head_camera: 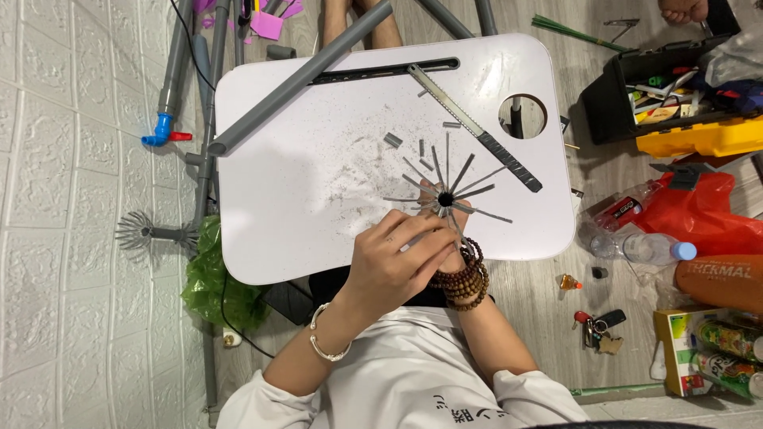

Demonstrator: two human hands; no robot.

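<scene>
A grey plastic pipe piece [445, 195], its end cut into several thin strips that splay out like a star, is held upright over the near edge of a small white lap table [318, 183]. My left hand [395, 256] pinches and bends one of the near strips. Mostly hidden behind it, my right hand [458, 253], with wooden bead bracelets on the wrist, holds the pipe from below. Grey shavings and short cut bits lie on the tabletop.
A hacksaw blade with a taped handle [475, 127] and a long grey pipe [298, 79] lie on the table. An open black and yellow toolbox [675, 103], red bag [707, 210], water bottle [644, 248], keys [600, 326] sit right. Another splayed pipe [141, 232] lies left by the white wall.
</scene>
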